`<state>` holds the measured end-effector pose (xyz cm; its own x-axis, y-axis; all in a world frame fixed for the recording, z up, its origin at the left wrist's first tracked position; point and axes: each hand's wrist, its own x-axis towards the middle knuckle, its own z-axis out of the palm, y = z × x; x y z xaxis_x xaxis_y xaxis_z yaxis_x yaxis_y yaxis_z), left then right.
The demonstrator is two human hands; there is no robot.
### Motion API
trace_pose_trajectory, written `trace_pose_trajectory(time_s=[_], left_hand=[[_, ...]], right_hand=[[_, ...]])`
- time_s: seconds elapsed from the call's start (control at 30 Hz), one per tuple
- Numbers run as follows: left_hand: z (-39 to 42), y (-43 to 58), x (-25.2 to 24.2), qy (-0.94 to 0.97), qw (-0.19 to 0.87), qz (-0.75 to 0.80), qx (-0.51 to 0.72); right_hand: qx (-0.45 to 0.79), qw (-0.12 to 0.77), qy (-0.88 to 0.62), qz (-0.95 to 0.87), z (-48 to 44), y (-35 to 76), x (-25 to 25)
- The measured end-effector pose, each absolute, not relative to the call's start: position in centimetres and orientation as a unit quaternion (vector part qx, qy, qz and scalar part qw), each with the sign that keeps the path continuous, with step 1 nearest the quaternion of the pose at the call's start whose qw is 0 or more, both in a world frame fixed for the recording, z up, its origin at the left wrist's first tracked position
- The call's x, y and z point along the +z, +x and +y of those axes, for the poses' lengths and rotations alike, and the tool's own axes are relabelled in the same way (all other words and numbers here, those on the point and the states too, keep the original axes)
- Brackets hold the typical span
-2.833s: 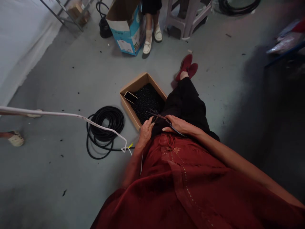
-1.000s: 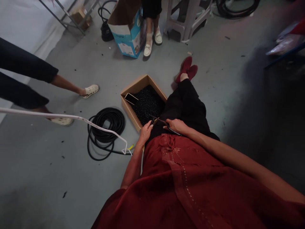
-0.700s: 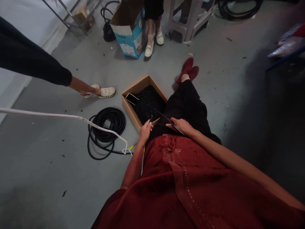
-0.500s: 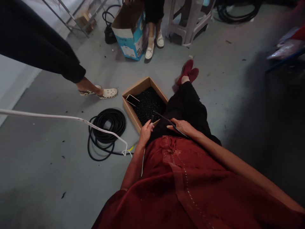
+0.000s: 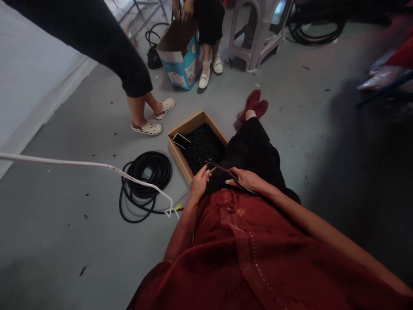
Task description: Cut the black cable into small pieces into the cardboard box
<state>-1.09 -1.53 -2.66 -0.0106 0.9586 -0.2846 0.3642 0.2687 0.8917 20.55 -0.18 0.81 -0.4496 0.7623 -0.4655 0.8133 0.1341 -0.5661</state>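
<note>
My left hand (image 5: 199, 183) is held by the near edge of a cardboard box (image 5: 179, 156), its fingers drawn together; what they hold, if anything, is hidden. My right hand (image 5: 247, 178) rests over my lap, closed around a long, thin, dark tool (image 5: 222, 169) with a narrow blade-like front. The tool points left, its tip close to my left fingertips; I cannot tell whether it is a knife or scissors. Many small black pieces (image 5: 204, 144) fill the box, and a phone (image 5: 181, 141) lies on them. Black hose (image 5: 146, 174) lies coiled on the floor, one length running behind my left forearm.
A white cable (image 5: 97, 164) stretches across at the left. Ahead are a person's legs in pale clogs (image 5: 148, 128), a blue carton (image 5: 180, 71) with another person's hands above it, and a plastic stool (image 5: 253, 43). Dark scraps (image 5: 83, 271) are scattered on the floor.
The short black tube that stuck up from my left fingers is no longer visible. The standing person's feet have shifted right and apart. The seated person's hands now show above the carton.
</note>
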Motion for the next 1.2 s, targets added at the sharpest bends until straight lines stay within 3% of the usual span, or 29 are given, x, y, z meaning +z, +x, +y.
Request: trace_pose_trajectory(time_s=[0.57,1.2], left_hand=[[-1.8,-0.7,-2.3,0.615,0.410,0.618,0.269],[-2.2,-0.3,-2.2,0.608,0.420,0.618,0.270]], right_hand=[[-0.399,0.018,0.505,0.765,-0.2,20.6,2.0],[-0.405,0.025,0.508,0.760,-0.2,20.8,1.9]])
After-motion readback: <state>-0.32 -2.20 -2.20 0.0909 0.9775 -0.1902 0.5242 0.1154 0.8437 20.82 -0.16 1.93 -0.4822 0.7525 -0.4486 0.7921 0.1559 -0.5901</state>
